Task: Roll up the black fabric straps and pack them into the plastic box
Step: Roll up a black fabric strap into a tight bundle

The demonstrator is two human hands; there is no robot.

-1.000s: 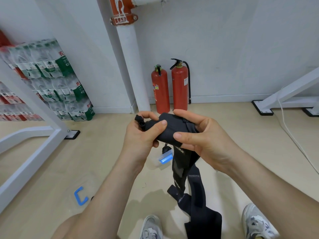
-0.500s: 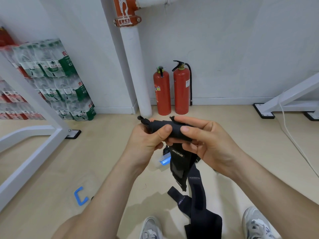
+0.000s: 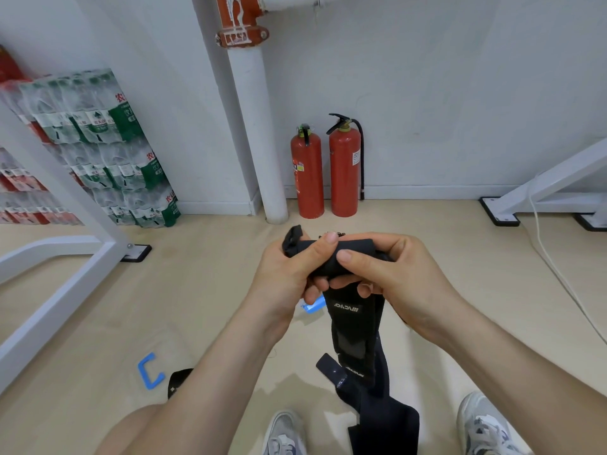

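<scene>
Fire extinguishers (image 3: pixel 325 172) right of pipe (image 3: pixel 259 136), against wall (image 3: pixel 443 93)

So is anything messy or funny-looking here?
A little. The black strap is only part rolled between the left hand and right hand; its long tail dangles loose toward the floor. A blue C-shaped piece lies stray on the floor.

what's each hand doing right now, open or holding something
Left hand: closed on the rolled end of the black strap.
Right hand: closed on the same roll, fingers curled over it.
</scene>
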